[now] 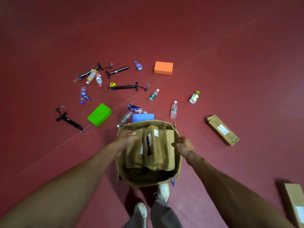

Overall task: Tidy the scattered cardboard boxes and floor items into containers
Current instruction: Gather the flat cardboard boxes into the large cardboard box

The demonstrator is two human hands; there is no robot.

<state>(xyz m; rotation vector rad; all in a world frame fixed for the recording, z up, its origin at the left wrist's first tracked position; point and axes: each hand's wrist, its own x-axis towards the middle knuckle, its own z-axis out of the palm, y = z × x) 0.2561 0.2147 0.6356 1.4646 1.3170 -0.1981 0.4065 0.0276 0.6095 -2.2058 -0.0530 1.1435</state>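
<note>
The floor (pixel 230 46) is smooth and faintly shiny, the big carton (pixel 144 123) is matt brown cardboard, rough at its torn rim, the orange block (pixel 163 67) at its twelve o'clock looks matt, and the bottle (pixel 173 110) at one o'clock is clear glossy plastic.

place: sports hall | red lined floor (pixel 213 38) | hand pumps (pixel 118 71) | foam blocks (pixel 163 67)

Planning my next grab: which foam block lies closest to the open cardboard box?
The blue block, right behind the far rim of the cardboard box, partly hidden by it; the green block and orange block lie farther off.
</note>
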